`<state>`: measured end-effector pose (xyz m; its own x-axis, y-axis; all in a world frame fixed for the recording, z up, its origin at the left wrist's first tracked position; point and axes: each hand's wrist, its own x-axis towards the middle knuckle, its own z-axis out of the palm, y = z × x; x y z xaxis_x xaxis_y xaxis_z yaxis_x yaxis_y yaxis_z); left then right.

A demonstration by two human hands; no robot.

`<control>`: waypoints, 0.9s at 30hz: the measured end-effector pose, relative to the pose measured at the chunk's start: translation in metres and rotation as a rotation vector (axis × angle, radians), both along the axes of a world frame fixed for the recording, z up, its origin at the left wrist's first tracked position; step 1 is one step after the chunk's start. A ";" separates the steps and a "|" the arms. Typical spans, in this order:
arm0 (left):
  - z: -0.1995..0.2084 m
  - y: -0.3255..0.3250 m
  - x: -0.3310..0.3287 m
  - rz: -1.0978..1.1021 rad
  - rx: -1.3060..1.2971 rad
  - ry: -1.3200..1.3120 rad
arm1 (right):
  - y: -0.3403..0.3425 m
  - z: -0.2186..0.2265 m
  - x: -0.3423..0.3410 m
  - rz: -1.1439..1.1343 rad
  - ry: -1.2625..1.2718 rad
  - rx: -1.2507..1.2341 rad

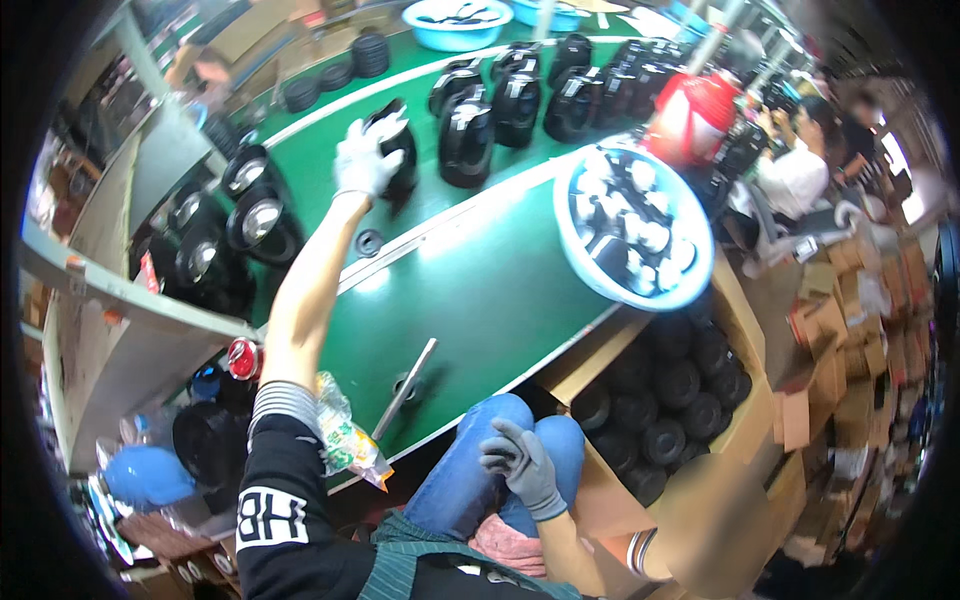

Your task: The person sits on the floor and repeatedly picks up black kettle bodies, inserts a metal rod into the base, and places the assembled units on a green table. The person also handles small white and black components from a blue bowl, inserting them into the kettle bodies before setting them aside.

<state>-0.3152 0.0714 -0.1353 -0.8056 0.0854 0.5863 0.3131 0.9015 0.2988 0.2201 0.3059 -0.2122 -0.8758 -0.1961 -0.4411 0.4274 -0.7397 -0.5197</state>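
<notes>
Nearest, at the lower left, the black sleeve (pixel 270 450) carries a panel of bold white lettering. The right hand (pixel 525 470), in a grey glove, hangs over the jeans (pixel 455 450) at the lower centre, its grip loose, fingers bent and parted. Left of the knees, a crumpled plastic package (pixel 345 440) bears green and orange print, too creased and small to tell. Beside it a metal rod (pixel 405 390) slants over the green worktop (pixel 470 310). Right of the knees, a cardboard box (pixel 592 362) is filled with round black parts (pixel 675 383).

Farther up, a black ring (pixel 369 242) lies on the worktop, and right of centre a light-blue basin (pixel 610 287) holds black-and-white pieces (pixel 640 235).

The left hand (pixel 367 160), in a pale glove, touches a black housing (pixel 402 180) at the upper left of centre; I cannot tell whether the fingers close firmly on it. That housing is glossy, tall and rounded, standing roughly upright, partly hidden by the glove. Beyond, similar housings (pixel 466 145) stand in rows, small pale marks near their tops too blurred to make out. Farthest, another blue basin (pixel 455 38) sits at the top edge.
</notes>
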 end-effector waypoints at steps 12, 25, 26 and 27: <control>0.005 -0.132 0.144 0.592 -0.406 -0.233 | 0.004 -0.018 0.005 -0.032 0.013 -0.015; 0.113 -0.125 0.280 -0.237 -0.154 0.103 | -0.023 0.059 -0.003 -0.076 0.440 0.517; 0.133 -0.115 0.303 -0.317 -0.173 0.089 | -0.030 0.080 -0.008 -0.095 0.528 0.620; 0.149 -0.107 0.325 -0.393 -0.161 -0.004 | -0.035 0.107 -0.015 -0.117 0.609 0.733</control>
